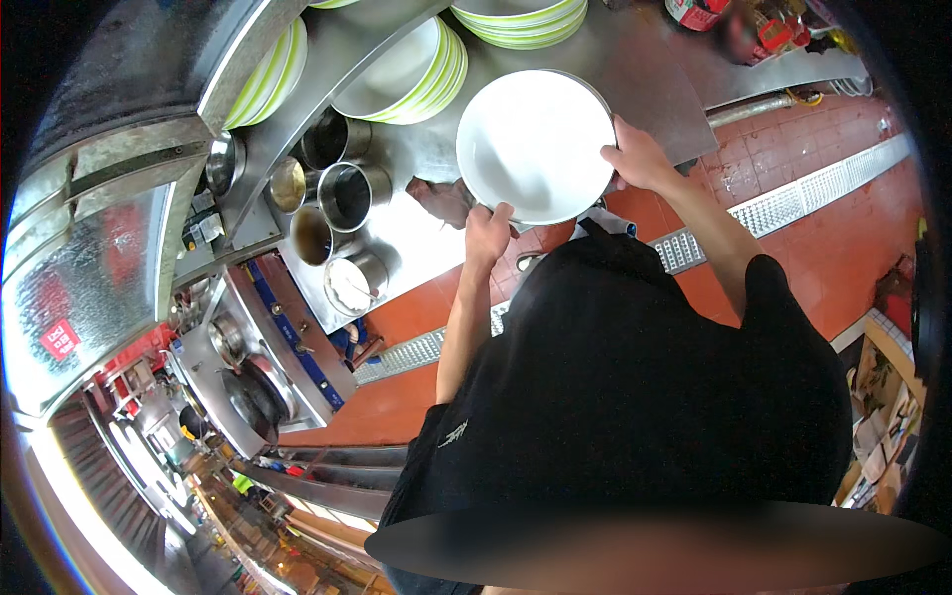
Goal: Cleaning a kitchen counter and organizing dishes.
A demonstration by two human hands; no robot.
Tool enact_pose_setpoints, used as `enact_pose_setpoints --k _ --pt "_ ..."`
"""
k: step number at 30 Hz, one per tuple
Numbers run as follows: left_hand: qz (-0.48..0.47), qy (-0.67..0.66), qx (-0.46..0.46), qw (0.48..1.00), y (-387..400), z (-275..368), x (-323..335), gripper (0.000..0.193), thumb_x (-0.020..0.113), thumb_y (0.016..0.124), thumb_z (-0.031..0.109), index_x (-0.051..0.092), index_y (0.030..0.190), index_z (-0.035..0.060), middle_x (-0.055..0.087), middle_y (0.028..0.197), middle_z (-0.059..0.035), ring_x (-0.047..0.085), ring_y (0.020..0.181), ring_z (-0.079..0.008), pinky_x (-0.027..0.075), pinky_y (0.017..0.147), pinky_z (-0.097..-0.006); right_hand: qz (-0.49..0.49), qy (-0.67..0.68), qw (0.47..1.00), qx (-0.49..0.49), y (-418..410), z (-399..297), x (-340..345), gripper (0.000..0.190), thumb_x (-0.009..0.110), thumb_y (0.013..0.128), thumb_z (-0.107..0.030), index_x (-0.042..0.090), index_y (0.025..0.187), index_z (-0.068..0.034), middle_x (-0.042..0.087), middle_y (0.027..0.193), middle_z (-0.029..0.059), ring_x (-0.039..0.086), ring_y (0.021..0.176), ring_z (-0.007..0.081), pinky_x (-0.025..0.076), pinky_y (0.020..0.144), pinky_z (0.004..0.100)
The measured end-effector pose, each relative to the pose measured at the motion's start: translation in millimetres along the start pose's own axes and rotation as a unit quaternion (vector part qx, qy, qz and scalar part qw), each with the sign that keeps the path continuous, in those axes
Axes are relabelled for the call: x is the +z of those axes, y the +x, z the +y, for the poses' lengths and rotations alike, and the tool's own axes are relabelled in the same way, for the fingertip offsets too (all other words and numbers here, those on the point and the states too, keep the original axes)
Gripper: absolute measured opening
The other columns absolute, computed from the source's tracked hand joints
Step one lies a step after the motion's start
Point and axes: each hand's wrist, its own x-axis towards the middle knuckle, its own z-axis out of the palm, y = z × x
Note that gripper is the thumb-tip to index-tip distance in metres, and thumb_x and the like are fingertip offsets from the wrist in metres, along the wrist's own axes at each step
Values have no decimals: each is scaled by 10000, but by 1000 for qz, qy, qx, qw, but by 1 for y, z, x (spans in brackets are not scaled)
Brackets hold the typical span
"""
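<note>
A wide white bowl is held between my two hands at the edge of a stainless steel counter. My left hand grips its near left rim, thumb on top. The right rim is in my right hand, thumb over the edge and the fingers mostly hidden underneath. The inside of the bowl looks bare and bright with glare. Whether a second bowl sits beneath it, I cannot tell. Beside the bowl, close to my left hand, a crumpled brown cloth lies on the counter.
Stacked green-rimmed bowls stand beyond, with another stack farther right. Several metal pots are at left, one holding white contents. A steel shelf edge crosses above. Red tiled floor has a metal drain grate.
</note>
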Motion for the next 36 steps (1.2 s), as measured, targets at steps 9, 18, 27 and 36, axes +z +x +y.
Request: enact_pose_setpoints --k 9,18,27,36 --pt "-23 86 6 996 24 -16 18 455 505 873 295 679 679 -79 672 605 -135 631 530 -216 512 578 -344 12 -35 999 -8 11 10 -12 552 520 879 -177 373 1364 43 703 825 180 667 526 238 563 634 376" --pt "-21 179 11 984 32 -19 27 448 447 892 301 676 615 34 674 617 -154 677 696 -368 533 754 -433 0 -76 997 -17 27 28 -13 604 502 877 -218 341 1399 39 708 835 187 676 547 246 567 672 385" --pt "-25 194 47 980 38 -23 29 493 432 877 317 681 583 10 675 609 -147 681 707 -372 533 779 -420 2 -67 998 -1 25 28 -12 670 500 878 -216 276 1459 32 706 845 194 665 529 244 568 633 383" --pt "-30 183 18 982 43 -20 26 469 448 864 310 672 585 7 673 603 -147 683 718 -366 524 790 -409 15 -67 998 -7 37 40 -7 638 493 891 -226 302 1448 21 705 826 185 658 518 250 564 635 390"
